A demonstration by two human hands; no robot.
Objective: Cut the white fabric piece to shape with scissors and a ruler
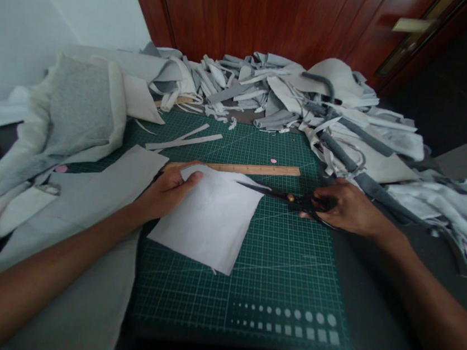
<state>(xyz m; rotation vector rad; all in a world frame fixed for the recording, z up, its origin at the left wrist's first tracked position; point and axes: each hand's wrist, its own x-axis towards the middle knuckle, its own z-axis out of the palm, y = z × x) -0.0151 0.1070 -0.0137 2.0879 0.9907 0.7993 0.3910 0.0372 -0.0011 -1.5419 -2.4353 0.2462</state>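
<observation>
My left hand (171, 187) pinches the upper left corner of a pale, roughly square piece of fabric (212, 217), thumb on top. My right hand (342, 204) has its fingers through the handles of black scissors (288, 197) with a brass-coloured pivot. Their blades point left and lie along the fabric's upper edge, near its upper right corner. Just behind the fabric lies a wooden ruler (255, 169), partly covered by the fabric and my left hand. Beneath all of this is a green gridded cutting mat (283, 259).
Thin cut strips (187, 140) lie on the mat behind my left hand. A large grey sheet (83, 236) and bunched fabric (81, 107) fill the left side. A heap of scraps (247, 87) runs along the back, below a wooden door (255, 14), and more fabric (445, 204) lies at right.
</observation>
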